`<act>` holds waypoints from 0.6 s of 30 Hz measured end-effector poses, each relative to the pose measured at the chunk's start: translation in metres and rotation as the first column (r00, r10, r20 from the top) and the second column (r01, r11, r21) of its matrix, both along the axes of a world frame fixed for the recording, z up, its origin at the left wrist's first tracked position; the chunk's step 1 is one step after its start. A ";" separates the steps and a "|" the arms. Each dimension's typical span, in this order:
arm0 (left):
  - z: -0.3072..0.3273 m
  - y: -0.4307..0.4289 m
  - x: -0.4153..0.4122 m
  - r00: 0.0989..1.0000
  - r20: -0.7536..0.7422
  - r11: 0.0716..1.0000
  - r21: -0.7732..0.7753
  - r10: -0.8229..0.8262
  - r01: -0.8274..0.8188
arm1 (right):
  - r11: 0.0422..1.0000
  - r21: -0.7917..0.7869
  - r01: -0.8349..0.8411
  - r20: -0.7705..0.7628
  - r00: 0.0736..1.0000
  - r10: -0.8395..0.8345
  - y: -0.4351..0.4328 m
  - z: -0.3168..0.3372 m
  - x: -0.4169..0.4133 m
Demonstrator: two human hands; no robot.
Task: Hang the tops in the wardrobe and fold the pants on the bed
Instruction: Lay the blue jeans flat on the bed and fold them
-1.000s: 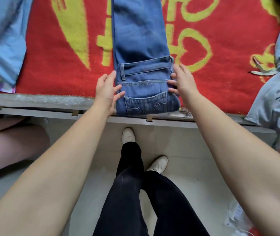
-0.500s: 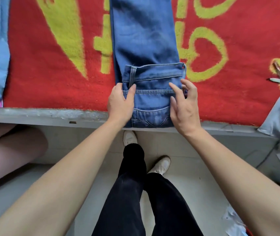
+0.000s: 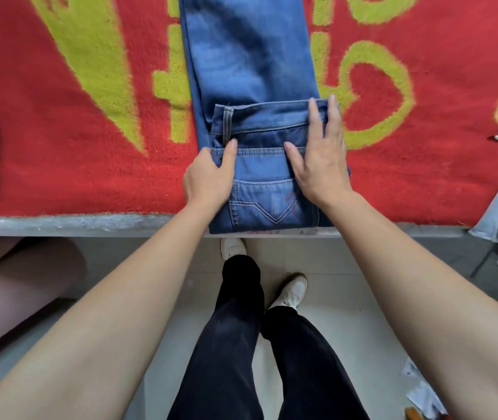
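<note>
Right hand [image 3: 320,159] higher; jeans [image 3: 250,56] lengthwise away

The person wore loose black trousers [image 3: 235,344] and off-white shoes [image 3: 291,291] with rounded toes; both forearms [image 3: 138,298] were bare along their whole visible length.

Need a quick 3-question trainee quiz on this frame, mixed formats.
1. True or false: the jeans lie fully unfolded.
2. The right hand is: A) pressing flat on the jeans; B) curled in a fist; C) off the jeans.
3. Fill in: the blanket under the jeans is ___ with yellow patterns.
Key: 1 false; 2 A; 3 red.
</note>
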State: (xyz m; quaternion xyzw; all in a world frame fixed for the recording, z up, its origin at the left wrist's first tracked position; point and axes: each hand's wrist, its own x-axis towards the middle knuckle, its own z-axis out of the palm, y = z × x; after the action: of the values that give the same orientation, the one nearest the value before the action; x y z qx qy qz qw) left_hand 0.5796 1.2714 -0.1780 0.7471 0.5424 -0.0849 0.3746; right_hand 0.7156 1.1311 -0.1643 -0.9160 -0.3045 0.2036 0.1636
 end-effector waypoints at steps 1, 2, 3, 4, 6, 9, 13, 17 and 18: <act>0.004 -0.006 -0.007 1.000 0.015 1.000 -0.016 0.023 -0.023 | 0.997 0.064 0.052 0.017 0.998 -0.054 -0.006 0.004 -0.006; 0.007 -0.013 -0.016 0.999 0.019 0.998 -0.036 0.049 -0.048 | 0.989 0.114 0.091 0.031 0.995 -0.095 -0.014 0.007 -0.014; 0.010 -0.021 -0.025 0.997 0.007 0.995 -0.064 0.075 -0.075 | 0.982 0.149 0.115 0.038 0.992 -0.122 -0.023 0.010 -0.025; 0.012 -0.031 -0.035 0.995 -0.015 0.989 -0.104 0.101 -0.102 | 0.976 0.171 0.131 0.035 0.990 -0.139 -0.032 0.013 -0.036; 0.015 -0.051 -0.057 0.985 -0.054 0.964 -0.206 0.162 -0.170 | 0.966 0.191 0.173 -0.002 0.984 -0.176 -0.045 0.016 -0.057; 0.015 -0.065 -0.077 0.953 -0.006 0.905 -0.313 0.303 -0.290 | 0.948 0.221 0.229 -0.032 0.973 -0.228 -0.053 0.019 -0.076; 0.015 -0.057 -0.074 0.946 0.113 0.927 -0.267 0.303 -0.265 | 0.887 0.315 0.337 -0.030 0.938 -0.346 -0.043 0.023 -0.069; 0.021 -0.051 -0.066 0.957 0.204 0.972 -0.158 0.204 -0.174 | 0.789 0.243 0.565 -0.269 0.820 -0.504 -0.044 0.034 -0.057; 0.023 -0.048 -0.064 0.958 0.224 0.978 -0.145 0.177 -0.147 | 0.785 0.200 0.586 -0.356 0.790 -0.499 -0.047 0.036 -0.054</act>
State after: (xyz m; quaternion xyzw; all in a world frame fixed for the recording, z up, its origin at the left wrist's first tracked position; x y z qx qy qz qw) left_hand 0.5155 1.2236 -0.1550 0.6795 0.5471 0.0010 0.4889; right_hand 0.6620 1.0842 -0.1278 -0.8897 -0.0256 0.2280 0.3946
